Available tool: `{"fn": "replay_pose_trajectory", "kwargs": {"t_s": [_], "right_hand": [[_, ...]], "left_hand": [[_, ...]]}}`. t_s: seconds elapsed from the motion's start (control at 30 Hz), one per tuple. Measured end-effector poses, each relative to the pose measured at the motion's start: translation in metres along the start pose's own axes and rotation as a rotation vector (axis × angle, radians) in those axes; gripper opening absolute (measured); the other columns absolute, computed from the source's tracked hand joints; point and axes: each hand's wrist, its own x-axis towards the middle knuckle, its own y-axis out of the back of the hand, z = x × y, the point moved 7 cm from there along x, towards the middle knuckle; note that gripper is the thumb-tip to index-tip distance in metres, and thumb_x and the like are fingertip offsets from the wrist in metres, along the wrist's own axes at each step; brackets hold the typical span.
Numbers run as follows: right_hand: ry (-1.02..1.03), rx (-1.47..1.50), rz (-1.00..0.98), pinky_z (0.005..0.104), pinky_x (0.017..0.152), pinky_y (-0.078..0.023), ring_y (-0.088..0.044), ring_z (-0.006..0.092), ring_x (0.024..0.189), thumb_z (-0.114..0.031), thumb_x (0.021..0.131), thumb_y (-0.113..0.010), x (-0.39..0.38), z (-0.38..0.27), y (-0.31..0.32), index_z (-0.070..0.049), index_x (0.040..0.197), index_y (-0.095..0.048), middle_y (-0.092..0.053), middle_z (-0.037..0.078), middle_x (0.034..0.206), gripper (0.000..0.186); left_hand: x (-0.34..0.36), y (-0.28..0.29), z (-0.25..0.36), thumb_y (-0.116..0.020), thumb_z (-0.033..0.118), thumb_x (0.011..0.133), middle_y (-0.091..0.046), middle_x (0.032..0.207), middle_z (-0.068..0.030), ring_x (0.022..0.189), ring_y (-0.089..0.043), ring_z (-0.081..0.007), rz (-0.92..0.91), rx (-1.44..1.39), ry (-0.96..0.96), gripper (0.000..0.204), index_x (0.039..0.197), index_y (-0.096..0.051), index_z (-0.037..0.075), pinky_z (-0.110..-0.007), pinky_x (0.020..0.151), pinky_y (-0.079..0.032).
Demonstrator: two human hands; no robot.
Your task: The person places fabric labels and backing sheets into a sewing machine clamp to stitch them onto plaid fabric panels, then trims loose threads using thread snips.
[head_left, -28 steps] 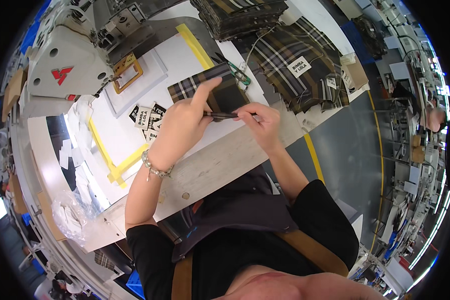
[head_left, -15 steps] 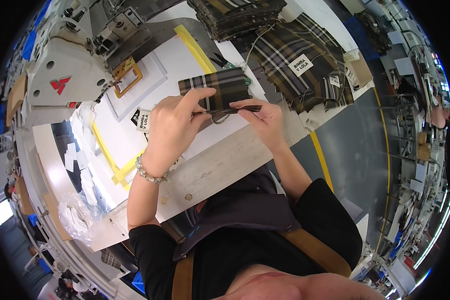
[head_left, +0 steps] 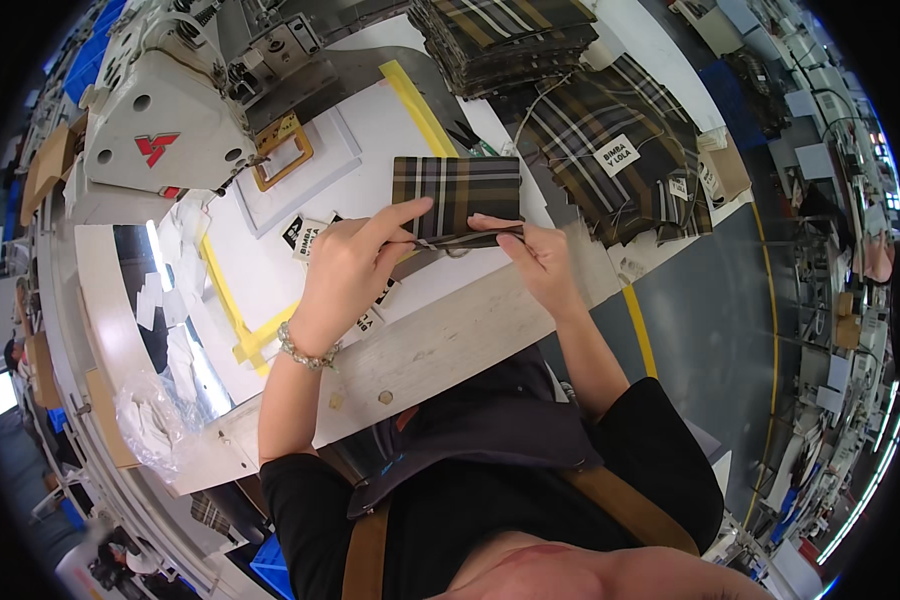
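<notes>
My left hand (head_left: 355, 265) and my right hand (head_left: 540, 265) both pinch the near edge of a folded rectangle of dark plaid fabric (head_left: 460, 185), over the white work surface. The left index finger lies on the fabric's face; the right thumb presses on the narrow edge, with a thin loop hanging just beneath. Black and white labels (head_left: 310, 232) lie loose beside and partly behind my left hand. Behind the fabric, green-handled scissors (head_left: 482, 148) are partly hidden.
A white machine (head_left: 170, 130) with a brass-coloured frame (head_left: 280, 150) stands at upper left. Plaid stacks (head_left: 500, 45) and loose plaid pieces (head_left: 590, 110) lie at back right. A crumpled plastic bag (head_left: 150, 425) is at lower left. An aisle (head_left: 710, 320) runs along the right.
The fabric has turned so its far edge lies more level and has moved slightly right. Both hands have shifted with it, my left fingers now lower along its near edge.
</notes>
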Motion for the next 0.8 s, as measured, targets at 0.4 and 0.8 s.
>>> {"fn": "replay_pose_trajectory", "kwargs": {"t_s": [0.4, 0.8], "right_hand": [[-0.098, 0.473, 0.193, 0.0231, 0.062, -0.055, -0.07, 0.0159, 0.069, 0.005, 0.089, -0.064, 0.006, 0.0, 0.007, 0.006, 0.098, -0.068, -0.068, 0.009, 0.084, 0.01], [0.245, 0.327, 0.154, 0.0234, 0.062, -0.051, -0.062, 0.0103, 0.064, 0.005, 0.082, -0.071, 0.04, -0.08, -0.01, 0.005, 0.083, -0.069, -0.067, 0.008, 0.074, 0.003]], "left_hand": [[-0.004, -0.001, 0.008, -0.078, 0.0, 0.071, -0.064, 0.075, -0.0055, 0.062, -0.061, -0.0188, 0.054, 0.002, -0.074, 0.024, 0.094, -0.07, 0.003, -0.03, 0.06, -0.05], [-0.047, 0.016, -0.022, -0.073, 0.004, 0.083, -0.07, 0.076, -0.009, 0.058, -0.061, -0.0125, 0.226, -0.263, 0.466, 0.012, 0.094, -0.072, 0.0, -0.026, 0.053, -0.047]]}}
